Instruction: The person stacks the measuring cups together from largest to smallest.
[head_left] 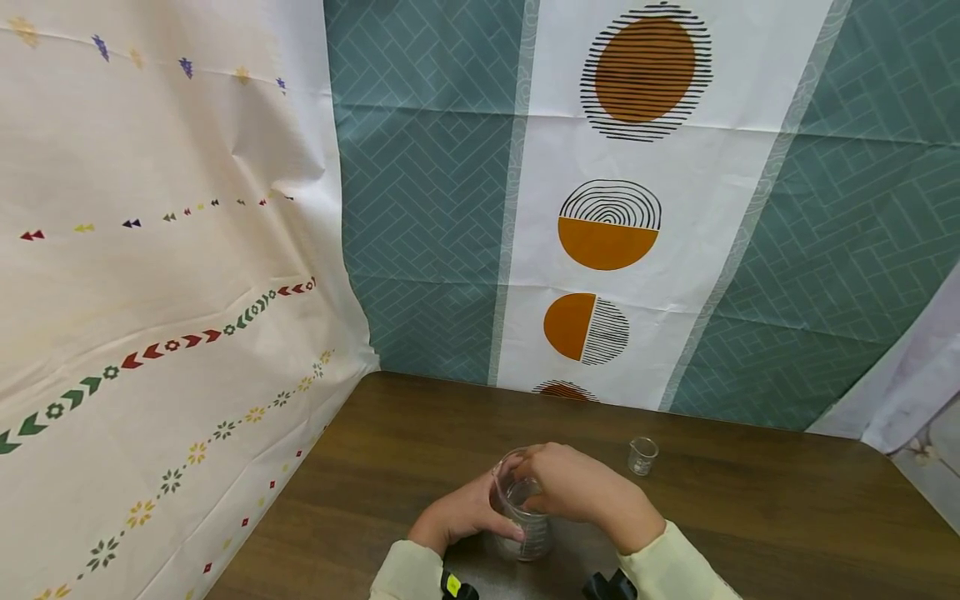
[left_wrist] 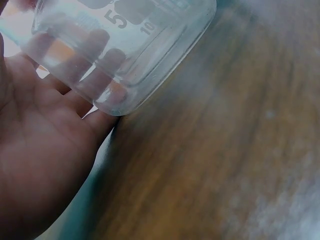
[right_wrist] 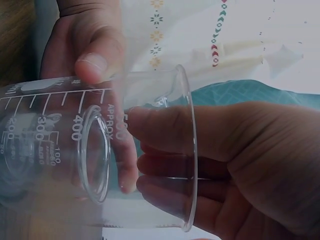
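A large clear glass beaker [head_left: 536, 540] stands near the table's front edge, white graduations up to 500 on its wall in the right wrist view. My left hand [head_left: 471, 507] grips it from the left, thumb on the near side and fingers round the far side. Nested inside is a smaller glass beaker [right_wrist: 103, 175], its rim around the 400 mark. My right hand [head_left: 576, 489] reaches in through the large beaker's mouth. Its thumb and fingertips are extended just short of the inner rim, apart from it in the right wrist view.
A tiny glass beaker [head_left: 642, 457] stands farther back to the right on the brown wooden table [head_left: 750, 500]. A patterned cream cloth [head_left: 187, 375] borders the table on the left. Behind it hangs a green and white curtain [head_left: 435, 208].
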